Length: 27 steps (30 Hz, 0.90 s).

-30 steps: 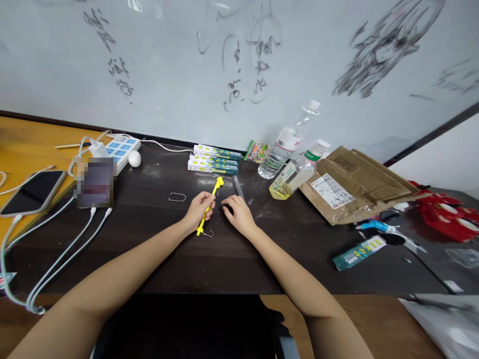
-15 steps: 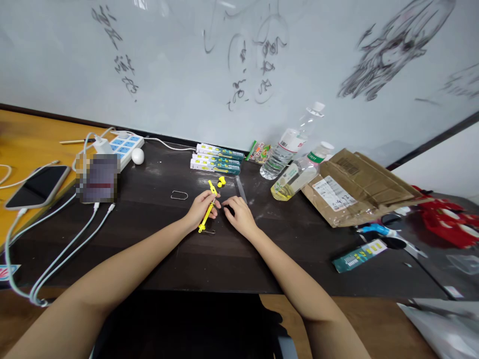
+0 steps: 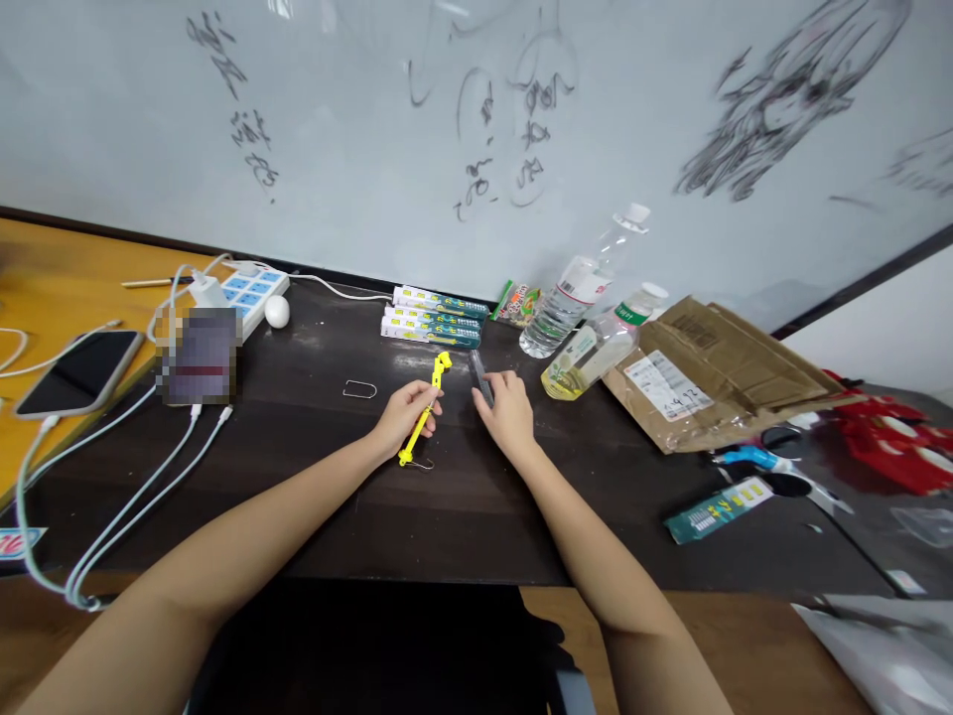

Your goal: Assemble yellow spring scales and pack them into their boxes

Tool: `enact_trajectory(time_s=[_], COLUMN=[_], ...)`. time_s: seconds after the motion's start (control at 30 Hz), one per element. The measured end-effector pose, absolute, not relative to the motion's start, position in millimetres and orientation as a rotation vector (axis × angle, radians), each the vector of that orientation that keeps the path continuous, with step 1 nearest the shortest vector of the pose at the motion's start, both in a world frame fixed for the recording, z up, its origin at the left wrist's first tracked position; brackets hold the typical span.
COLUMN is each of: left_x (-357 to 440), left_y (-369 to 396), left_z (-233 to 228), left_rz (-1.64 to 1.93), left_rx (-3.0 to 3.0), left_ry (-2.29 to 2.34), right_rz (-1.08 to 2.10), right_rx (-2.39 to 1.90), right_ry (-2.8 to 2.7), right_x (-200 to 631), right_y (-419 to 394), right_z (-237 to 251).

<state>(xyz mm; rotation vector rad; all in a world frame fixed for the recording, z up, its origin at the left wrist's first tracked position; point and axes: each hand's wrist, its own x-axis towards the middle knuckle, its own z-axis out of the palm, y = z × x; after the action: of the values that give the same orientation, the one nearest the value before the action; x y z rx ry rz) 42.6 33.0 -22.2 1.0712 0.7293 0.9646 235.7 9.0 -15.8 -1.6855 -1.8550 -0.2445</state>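
**Yellow tool in the left hand, clear strip under the right**

The left hand (image 3: pixel 406 412) pinches the yellow plastic tool (image 3: pixel 426 415), whose long axis runs diagonally away. The right hand (image 3: pixel 510 409), fingers loosely curled, touches the clear strip (image 3: pixel 478 372) just right, lying on the dark surface (image 3: pixel 313 477).

A long whiteboard (image 3: pixel 342 119) scrawled with dark handwriting and a sketch of a figure near its right end fills the wall behind a dark wooden desk (image 3: pixel 298 497), its surface dusted with pale smudges near the back edge. A black strip runs along the foot of the board where it meets the desk. To the left, a lighter orange-yellow tabletop (image 3: pixel 67 278) adjoins the dark desk's left edge. Past the whiteboard's right end stands a plain white wall (image 3: pixel 885 338). Even, soft light falls across the scene, glancing off the board's glossy face.
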Motion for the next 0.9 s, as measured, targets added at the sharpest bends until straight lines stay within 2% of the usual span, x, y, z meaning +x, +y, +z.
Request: enact_trajectory(time_s=[0.1, 0.23, 0.4, 0.47, 0.57, 0.9], left_x=[42.9, 43.8, 44.7, 44.9, 45.1, 45.5], left_y=[31.6, 29.8, 26.2, 24.6, 23.3, 25.4], left_z=[-20.0, -18.1, -18.8, -19.2, -19.8, -27.2], left_rz=[0.945, 0.905, 0.798, 0.741, 0.699, 0.796], left_rx=[1.092, 1.136, 1.263, 1.347, 1.434, 1.395], left_ry=[0.732, 0.757, 0.75, 0.726, 0.715, 0.728], right_rz=[-0.133, 0.222, 0.969, 1.149, 1.238, 1.271], right_rx=[-1.832, -1.789, -1.198, -1.001, -0.902, -0.949], right_ry=[-1.783, -1.585, -1.044, -0.918, -0.879, -1.158], right_x=[248.5, 260.9, 260.2, 253.3, 241.7, 221.2], right_y=[16.9, 25.3, 27.5, 23.9, 16.8, 4.3], right_z=[-21.0, -28.2, -19.4, -12.4, -3.5, -4.4])
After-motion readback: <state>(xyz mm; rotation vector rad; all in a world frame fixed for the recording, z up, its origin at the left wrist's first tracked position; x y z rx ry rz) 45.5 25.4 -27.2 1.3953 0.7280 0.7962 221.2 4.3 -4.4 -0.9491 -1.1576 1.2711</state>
